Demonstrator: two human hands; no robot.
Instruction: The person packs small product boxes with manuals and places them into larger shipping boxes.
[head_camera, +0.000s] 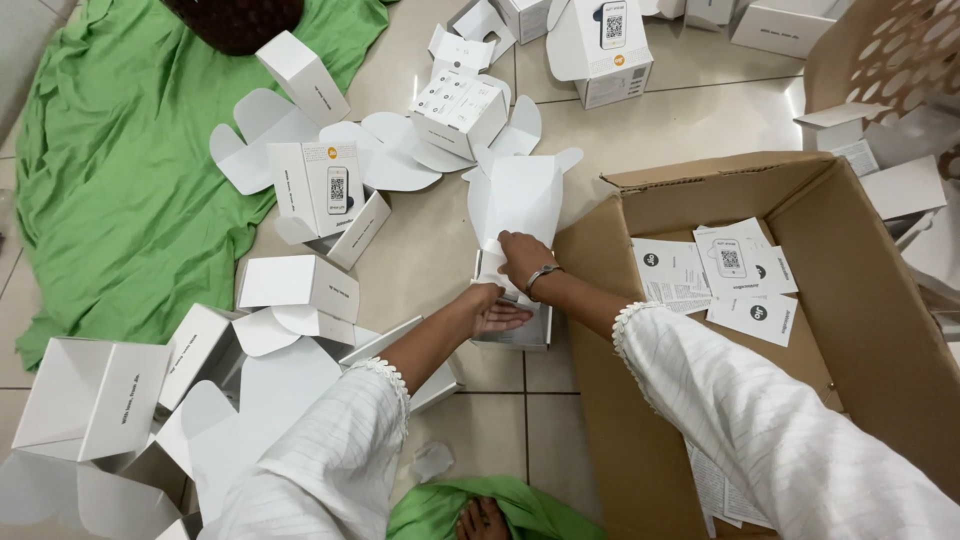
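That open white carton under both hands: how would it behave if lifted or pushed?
The carton is probably light and would slide easily on the smooth tiles. Its thin, raised flaps look bendy, so a one-sided grip may flex it. Both the left hand and the right hand steady it, which suggests it tips readily.

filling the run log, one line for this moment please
left hand on open white box | right hand inside it | cardboard carton beside, leaflets inside
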